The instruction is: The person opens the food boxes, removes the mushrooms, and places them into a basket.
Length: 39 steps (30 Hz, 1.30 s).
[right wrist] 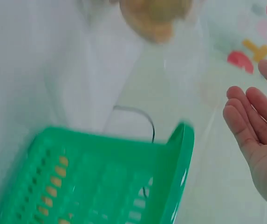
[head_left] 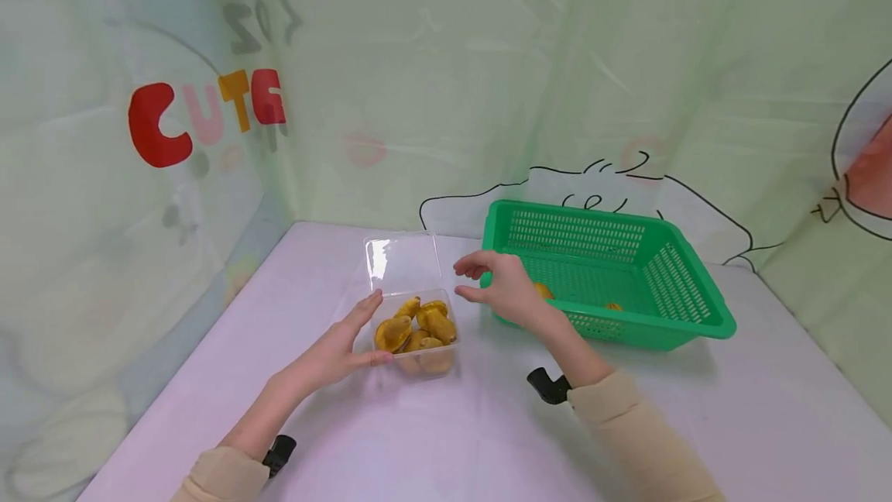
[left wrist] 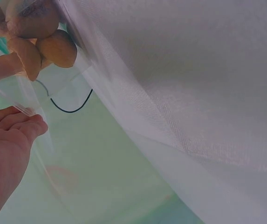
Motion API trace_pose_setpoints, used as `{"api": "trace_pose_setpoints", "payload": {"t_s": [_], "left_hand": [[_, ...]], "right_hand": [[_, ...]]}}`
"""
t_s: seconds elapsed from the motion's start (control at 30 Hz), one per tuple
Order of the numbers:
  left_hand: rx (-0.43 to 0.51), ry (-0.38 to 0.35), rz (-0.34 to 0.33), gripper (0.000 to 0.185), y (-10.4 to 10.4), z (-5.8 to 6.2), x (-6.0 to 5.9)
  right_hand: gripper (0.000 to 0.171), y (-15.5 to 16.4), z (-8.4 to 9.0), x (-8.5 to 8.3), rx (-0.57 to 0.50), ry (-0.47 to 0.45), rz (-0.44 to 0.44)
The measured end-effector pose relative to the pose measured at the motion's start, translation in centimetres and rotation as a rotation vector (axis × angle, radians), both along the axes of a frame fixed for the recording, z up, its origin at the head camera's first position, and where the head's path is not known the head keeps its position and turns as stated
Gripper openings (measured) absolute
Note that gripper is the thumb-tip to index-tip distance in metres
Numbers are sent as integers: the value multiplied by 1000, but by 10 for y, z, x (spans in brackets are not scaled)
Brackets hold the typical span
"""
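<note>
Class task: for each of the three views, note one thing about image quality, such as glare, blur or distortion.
Head view: even soft light, a bright glare patch on the clear lid, wide-angle bending at the edges. Left wrist view: the table cloth looms soft and close. Right wrist view: the green basket is smeared by blur, and the pastries above are out of focus.

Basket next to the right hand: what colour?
Green, with perforated walls: the basket shows best in the head view.
</note>
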<state>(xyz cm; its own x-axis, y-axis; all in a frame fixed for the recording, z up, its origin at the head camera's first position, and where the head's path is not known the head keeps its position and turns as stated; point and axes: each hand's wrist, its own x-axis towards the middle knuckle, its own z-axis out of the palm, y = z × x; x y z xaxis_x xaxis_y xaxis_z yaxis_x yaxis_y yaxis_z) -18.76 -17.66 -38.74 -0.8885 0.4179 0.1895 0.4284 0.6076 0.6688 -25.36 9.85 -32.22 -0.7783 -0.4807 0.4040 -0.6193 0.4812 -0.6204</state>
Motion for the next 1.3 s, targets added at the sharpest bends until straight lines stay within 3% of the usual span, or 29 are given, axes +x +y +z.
{"api": "trace_pose_setpoints", "payload": {"t_s": [0.33,0.63,1.03,1.3], "left_hand": [[13,0,3,94,-1,0,1],[23,-10,4,94,-1,-1,2],[23,-5,-3,93,-1,-1,1],[19,-13,5,94,-1,0,1]], "right_hand": [[27,-40,-17,16,59,-63,222],[27,-57,-27,16,50,-68,352],[19,-67,-35,18,52,-102,358],[20,-64,-36,17,43,-62,337]]}}
